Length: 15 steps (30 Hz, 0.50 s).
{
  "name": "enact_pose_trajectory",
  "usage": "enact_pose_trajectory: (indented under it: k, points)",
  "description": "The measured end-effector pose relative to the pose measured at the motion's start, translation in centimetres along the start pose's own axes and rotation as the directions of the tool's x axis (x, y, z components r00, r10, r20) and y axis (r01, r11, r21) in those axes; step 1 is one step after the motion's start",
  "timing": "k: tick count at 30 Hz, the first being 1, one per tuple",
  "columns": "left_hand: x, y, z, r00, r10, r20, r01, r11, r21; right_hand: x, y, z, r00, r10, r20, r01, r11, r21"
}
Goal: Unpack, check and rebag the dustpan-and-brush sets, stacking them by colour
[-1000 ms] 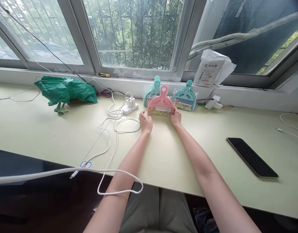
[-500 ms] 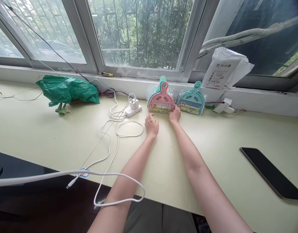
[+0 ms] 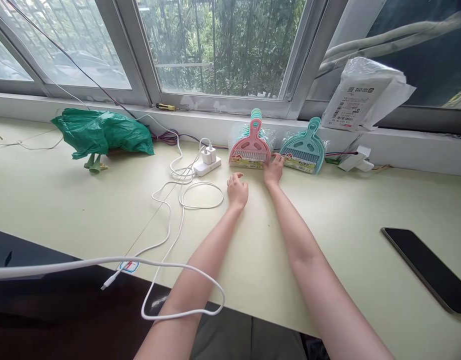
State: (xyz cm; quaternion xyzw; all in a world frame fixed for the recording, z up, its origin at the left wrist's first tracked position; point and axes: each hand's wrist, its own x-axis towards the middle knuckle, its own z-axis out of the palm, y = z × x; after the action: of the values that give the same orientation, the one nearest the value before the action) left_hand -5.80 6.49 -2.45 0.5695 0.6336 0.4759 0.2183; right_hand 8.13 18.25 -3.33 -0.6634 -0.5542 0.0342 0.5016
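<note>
A pink dustpan-and-brush set (image 3: 250, 145) in clear wrapping leans upright against the sill, with teal sets stacked behind it. My right hand (image 3: 273, 170) is at the stack's lower right corner, its fingers apart and stretched toward the gap on the right; the thumb side is at the pink set's corner. A teal dustpan-and-brush set (image 3: 303, 149) stands just right of those fingers; whether they touch it, I cannot tell. My left hand (image 3: 238, 191) rests on the table in front of the pink set, fingers loosely bent and apart, holding nothing.
White cables and a power strip with a charger (image 3: 207, 162) lie to the left, beside a green plastic bag (image 3: 103, 131). One white cable (image 3: 103, 261) loops across my left forearm. A phone (image 3: 429, 267) lies at right. A wrapped package (image 3: 360, 97) leans on the window.
The view has shifted slightly. My right hand's fingers have moved from the pink set's corner into the gap toward the teal set. The left hand stays in front of the pink set.
</note>
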Motion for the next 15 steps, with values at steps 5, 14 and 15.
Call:
enact_pose_trajectory:
  k: [5,14,15]
  points:
    - [-0.02,0.00,-0.13,1.000,-0.004,0.017,0.004,1.000,0.001,-0.02,0.05,-0.41,0.996,0.046,0.072,-0.051,0.995,0.081]
    - [0.18,-0.30,-0.01,1.000,0.001,0.027,-0.001,1.000,0.001,0.61,0.79,-0.51,0.992,0.086,-0.087,-0.065,0.973,0.223]
    - [0.20,-0.33,0.01,1.000,0.001,0.028,-0.002,1.000,0.004,0.79,0.95,-0.70,0.987,0.075,-0.145,-0.040,0.973,0.228]
